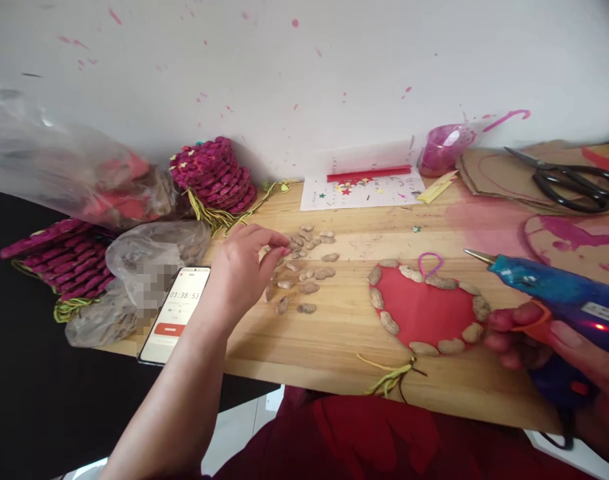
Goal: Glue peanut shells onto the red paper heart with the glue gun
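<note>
A red heart-shaped piece [424, 310] lies on the wooden table [334, 333], ringed with peanut shells and topped by a purple loop. My right hand [539, 340] grips a blue glue gun [549, 287], nozzle pointing left above the heart's right side. My left hand [244, 267] reaches into a scatter of loose peanuts [304, 263] left of the heart, fingertips pinched at one; whether it is lifted I cannot tell.
A phone [177, 313] showing a timer lies at the table's left edge beside plastic bags [149, 257]. Magenta woven pieces [214, 173] sit at the back left. Black scissors [574, 180] rest on cardboard at the back right, near a pink cup [442, 148] and a sticker sheet [359, 190].
</note>
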